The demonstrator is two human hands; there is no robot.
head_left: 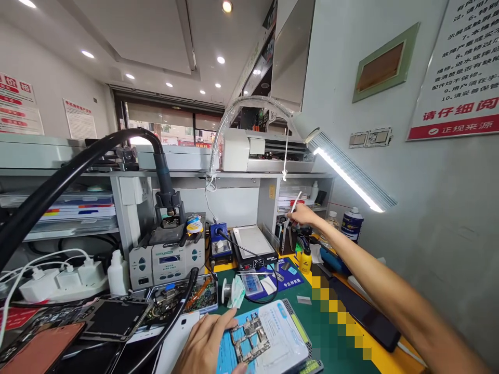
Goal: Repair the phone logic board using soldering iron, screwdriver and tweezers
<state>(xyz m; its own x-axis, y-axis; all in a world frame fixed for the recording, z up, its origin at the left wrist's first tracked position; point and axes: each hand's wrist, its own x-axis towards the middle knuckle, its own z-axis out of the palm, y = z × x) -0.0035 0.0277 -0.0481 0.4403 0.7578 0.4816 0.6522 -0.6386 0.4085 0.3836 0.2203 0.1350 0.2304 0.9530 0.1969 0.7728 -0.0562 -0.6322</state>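
At the bottom middle, a phone circuit board [255, 324] with cut-out openings lies on a blue and white flat pack [286, 332]. My left hand [206, 340] rests at the pack's left side, fingers stretched out and thumb apart near the board's lower edge. Whether it touches the board, I cannot tell. Farther off, my right hand [302, 214] is closed around a slim white stick-like tool [297, 200], its tip pointing up. It is just above a dark tool holder [288, 241] with several tools standing in it.
Behind the pack are a solder spool [226, 292], a white-topped heating plate [249, 241] and a hot-air station [167, 265]. A black hose [78, 176] arches over the left. A yellow bottle [306, 259] stands under my right forearm. A lit lamp [346, 174] hangs above.
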